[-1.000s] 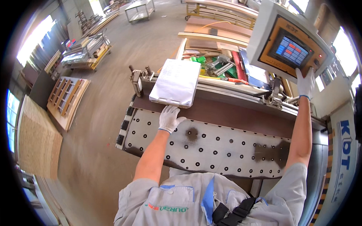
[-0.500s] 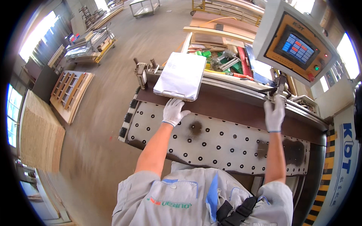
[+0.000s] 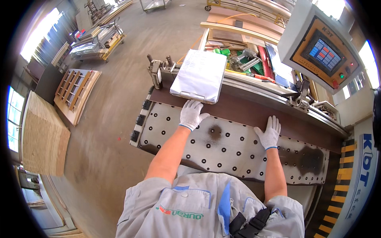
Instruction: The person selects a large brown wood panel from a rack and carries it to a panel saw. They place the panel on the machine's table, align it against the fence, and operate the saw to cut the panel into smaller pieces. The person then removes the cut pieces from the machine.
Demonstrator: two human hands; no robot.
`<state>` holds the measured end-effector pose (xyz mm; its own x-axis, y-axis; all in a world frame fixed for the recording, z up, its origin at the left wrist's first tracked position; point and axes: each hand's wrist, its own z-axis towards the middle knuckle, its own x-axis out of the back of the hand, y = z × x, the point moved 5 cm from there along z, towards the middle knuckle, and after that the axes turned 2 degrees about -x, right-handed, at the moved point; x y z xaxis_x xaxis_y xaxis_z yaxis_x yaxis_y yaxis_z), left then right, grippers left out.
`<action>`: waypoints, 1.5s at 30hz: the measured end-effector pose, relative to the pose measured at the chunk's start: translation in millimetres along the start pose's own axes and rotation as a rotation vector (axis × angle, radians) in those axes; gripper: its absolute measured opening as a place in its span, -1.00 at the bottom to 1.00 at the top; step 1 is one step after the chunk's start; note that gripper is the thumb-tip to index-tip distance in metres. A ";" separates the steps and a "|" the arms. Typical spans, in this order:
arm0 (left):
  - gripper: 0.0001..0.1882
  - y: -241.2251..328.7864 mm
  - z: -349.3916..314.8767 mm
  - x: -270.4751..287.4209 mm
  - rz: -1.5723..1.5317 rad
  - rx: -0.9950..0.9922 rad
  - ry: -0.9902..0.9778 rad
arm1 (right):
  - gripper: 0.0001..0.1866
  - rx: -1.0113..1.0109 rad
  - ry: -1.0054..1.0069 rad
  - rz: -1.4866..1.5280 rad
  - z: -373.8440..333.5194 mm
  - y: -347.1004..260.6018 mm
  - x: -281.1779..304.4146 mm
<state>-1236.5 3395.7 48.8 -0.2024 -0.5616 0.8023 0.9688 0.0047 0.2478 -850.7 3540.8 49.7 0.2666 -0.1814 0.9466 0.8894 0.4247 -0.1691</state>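
A long dark brown board (image 3: 246,111) lies along the back of the grey machine table (image 3: 186,148), which is dotted with black round inserts. My left hand (image 3: 192,115), in a white glove, rests on the board's near edge with thumb and fingers apart. Just beyond its fingertips a clipboard (image 3: 199,77) with white sheets lies across the board. My right hand (image 3: 270,133), gloved too, lies flat on the board's near edge farther right, its thumb spread. Neither hand grips anything. A metal clamp (image 3: 301,97) stands on the rail behind, to the right of my right hand.
A control panel (image 3: 323,51) with a lit screen hangs at the upper right. Behind the rail lie tools (image 3: 248,61) and offcuts. Another metal fixture (image 3: 156,73) stands at the left end. Stacked boards (image 3: 43,135) and a loaded cart (image 3: 97,43) stand on the left floor.
My right hand has left the clamp at the rail and come down leftward onto the board. My left hand stays by the clipboard. The whole view has shifted slightly.
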 end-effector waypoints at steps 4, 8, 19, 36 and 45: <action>-0.43 -3.3 0.7 -2.7 -0.030 -0.012 0.006 | 0.06 -0.028 -0.004 -0.013 0.6 -2.2 -0.1; -0.49 -7.8 -4.0 -0.1 -0.054 -0.036 -0.004 | 0.06 -0.160 -0.033 -0.068 -6.6 -9.3 -0.8; -0.53 -169.2 -60.3 84.3 0.040 0.101 -0.006 | 0.14 -0.558 -0.104 -0.015 -27.8 -103.6 2.1; -0.32 -207.6 -56.5 97.4 0.025 0.260 -0.048 | 0.23 -0.641 0.029 -0.045 -25.1 -141.9 -6.9; -0.31 -212.2 -58.4 93.2 0.004 0.232 -0.024 | 0.21 -0.646 0.040 -0.039 -25.1 -144.0 -5.0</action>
<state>-1452.6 3294.1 39.2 -0.2050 -0.5417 0.8152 0.9115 0.1979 0.3607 -970.7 3458.3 62.5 0.2326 -0.2241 0.9464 0.9396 -0.1996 -0.2782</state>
